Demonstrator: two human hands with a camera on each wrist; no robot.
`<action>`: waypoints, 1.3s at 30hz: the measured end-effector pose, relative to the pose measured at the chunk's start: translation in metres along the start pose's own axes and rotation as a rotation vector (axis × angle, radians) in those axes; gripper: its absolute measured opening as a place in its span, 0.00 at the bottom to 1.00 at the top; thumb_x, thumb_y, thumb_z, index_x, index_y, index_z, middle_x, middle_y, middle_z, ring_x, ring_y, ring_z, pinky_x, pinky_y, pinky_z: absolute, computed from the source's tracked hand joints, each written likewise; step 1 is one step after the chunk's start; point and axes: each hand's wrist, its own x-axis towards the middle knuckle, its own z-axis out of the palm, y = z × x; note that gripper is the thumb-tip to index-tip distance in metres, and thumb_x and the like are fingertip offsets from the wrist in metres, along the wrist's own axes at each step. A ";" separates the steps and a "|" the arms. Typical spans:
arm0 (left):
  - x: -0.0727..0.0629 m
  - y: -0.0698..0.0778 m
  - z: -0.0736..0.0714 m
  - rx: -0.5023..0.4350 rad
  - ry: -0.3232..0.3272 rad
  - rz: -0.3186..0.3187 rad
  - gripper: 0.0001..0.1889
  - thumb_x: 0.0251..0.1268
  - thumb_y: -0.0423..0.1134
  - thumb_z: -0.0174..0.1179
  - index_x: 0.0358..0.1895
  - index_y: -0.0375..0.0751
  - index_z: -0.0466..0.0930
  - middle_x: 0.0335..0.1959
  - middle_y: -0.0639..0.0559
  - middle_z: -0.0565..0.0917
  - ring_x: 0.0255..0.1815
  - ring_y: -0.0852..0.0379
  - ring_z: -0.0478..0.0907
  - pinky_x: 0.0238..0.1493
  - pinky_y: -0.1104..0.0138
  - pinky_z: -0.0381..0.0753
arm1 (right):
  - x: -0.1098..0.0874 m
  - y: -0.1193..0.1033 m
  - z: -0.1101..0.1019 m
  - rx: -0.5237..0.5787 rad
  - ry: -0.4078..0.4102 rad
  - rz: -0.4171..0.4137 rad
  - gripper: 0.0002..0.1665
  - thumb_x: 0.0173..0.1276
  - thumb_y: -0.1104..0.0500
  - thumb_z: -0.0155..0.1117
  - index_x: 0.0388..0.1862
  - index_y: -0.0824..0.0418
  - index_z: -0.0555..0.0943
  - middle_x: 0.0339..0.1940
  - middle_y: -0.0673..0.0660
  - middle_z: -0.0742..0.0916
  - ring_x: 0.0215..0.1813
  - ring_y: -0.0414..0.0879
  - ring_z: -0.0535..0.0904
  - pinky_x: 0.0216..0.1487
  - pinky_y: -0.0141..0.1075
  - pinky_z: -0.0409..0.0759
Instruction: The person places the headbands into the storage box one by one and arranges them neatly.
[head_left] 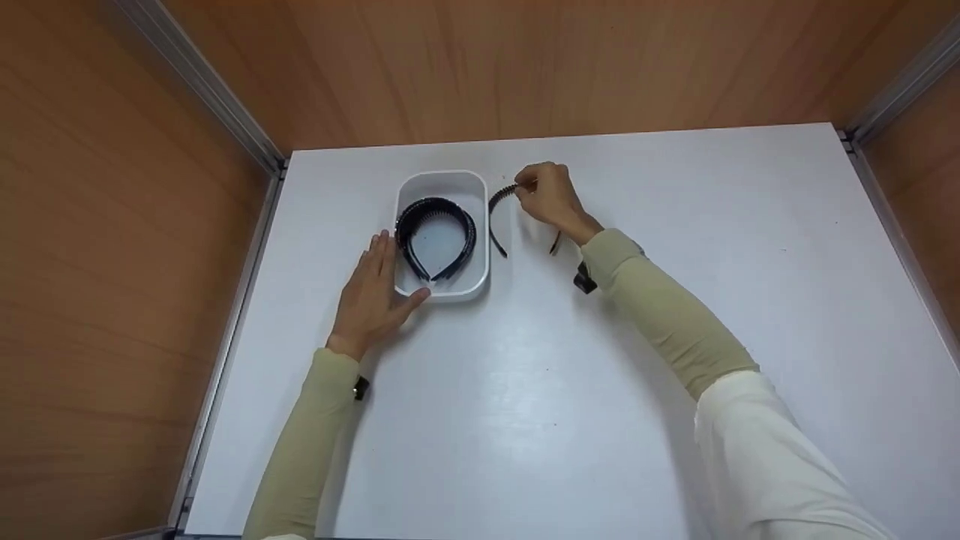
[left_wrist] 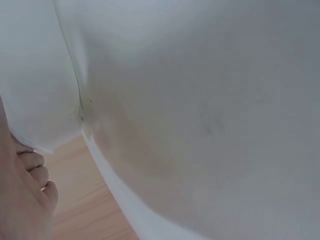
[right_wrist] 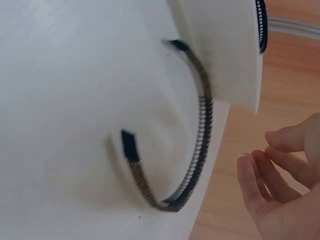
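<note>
A dark toothed headband (right_wrist: pixel 204 130) lies on the white table, just right of a white plastic box (head_left: pixel 450 295). In the head view my right hand (head_left: pixel 550 196) covers the far part of its arc. In the right wrist view that hand (right_wrist: pixel 282 175) stands a little apart from the headband, its fingers bent and a gap between thumb and fingertips. My left hand (head_left: pixel 367 292) rests against the box's left side with straight fingers, its thumb at the near left corner. Black headbands (head_left: pixel 439 205) lie together inside the box; their number cannot be told.
The white tabletop (head_left: pixel 540 390) carries the box near its far edge. Wooden panels (head_left: pixel 480 75) rise behind and at both sides, joined by metal rails (head_left: pixel 217 90). In the left wrist view the box wall (left_wrist: pixel 40 75) stands beside the left fingers.
</note>
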 end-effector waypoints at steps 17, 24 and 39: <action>-0.010 0.011 0.008 -0.017 0.043 -0.020 0.50 0.82 0.65 0.49 0.87 0.30 0.41 0.90 0.37 0.44 0.91 0.42 0.41 0.91 0.54 0.43 | 0.003 0.062 -0.014 -0.056 0.006 0.110 0.20 0.77 0.68 0.61 0.64 0.74 0.82 0.59 0.70 0.86 0.62 0.60 0.82 0.65 0.50 0.83; -0.012 0.011 0.013 -0.023 0.055 -0.032 0.50 0.82 0.64 0.50 0.87 0.31 0.40 0.90 0.38 0.44 0.91 0.45 0.40 0.91 0.57 0.42 | 0.000 0.069 -0.014 -0.064 -0.010 0.120 0.20 0.77 0.68 0.60 0.64 0.74 0.82 0.57 0.69 0.86 0.58 0.57 0.81 0.60 0.48 0.84; -0.013 0.011 0.013 -0.043 0.085 -0.009 0.50 0.82 0.66 0.48 0.87 0.31 0.41 0.89 0.36 0.47 0.91 0.41 0.43 0.90 0.53 0.45 | -0.004 0.067 -0.013 -0.046 0.002 0.162 0.18 0.74 0.70 0.58 0.59 0.75 0.84 0.53 0.69 0.87 0.54 0.56 0.81 0.53 0.46 0.85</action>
